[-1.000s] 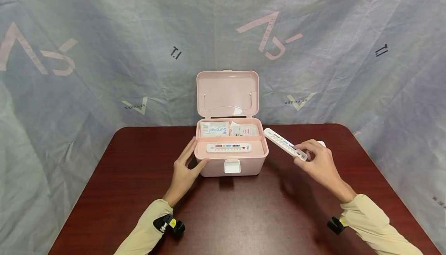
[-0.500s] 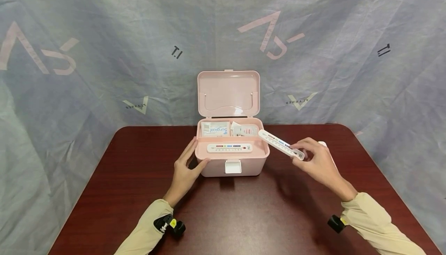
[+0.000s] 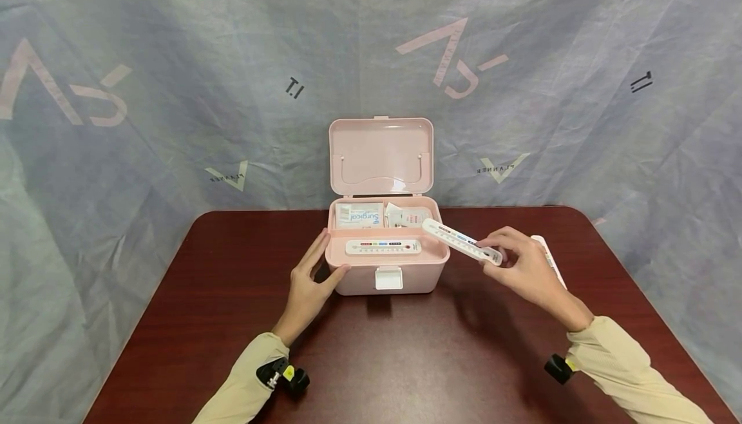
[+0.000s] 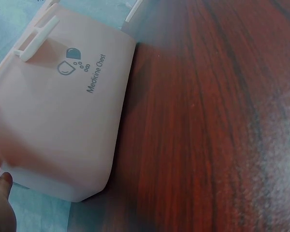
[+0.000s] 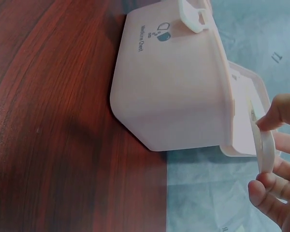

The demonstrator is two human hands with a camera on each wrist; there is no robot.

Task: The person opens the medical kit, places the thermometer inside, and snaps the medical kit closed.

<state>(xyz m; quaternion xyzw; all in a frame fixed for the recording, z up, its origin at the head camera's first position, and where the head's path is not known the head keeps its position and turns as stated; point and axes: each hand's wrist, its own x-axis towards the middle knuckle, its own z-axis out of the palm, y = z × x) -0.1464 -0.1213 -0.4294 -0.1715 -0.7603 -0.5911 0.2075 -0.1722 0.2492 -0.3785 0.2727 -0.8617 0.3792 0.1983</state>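
A pink medicine chest stands on the table with its lid raised and its white latch hanging down in front. My left hand rests on its left side, fingers fairly straight, thumb at the front corner. My right hand pinches one end of a white thermometer with a coloured scale. The thermometer's far end hangs over the chest's right rim. A similar thermometer lies in the chest's front section. In the right wrist view, fingers and thumb hold the thermometer edge-on.
A packet marked Surgical and a clear pack sit in the chest's rear compartments. Another white strip lies on the table behind my right hand, partly hidden. A grey cloth hangs behind the dark red table.
My right hand has moved slightly left, bringing the thermometer's far end from beside the chest to over its right rim. The strip behind that hand shows more. My left hand stays put.
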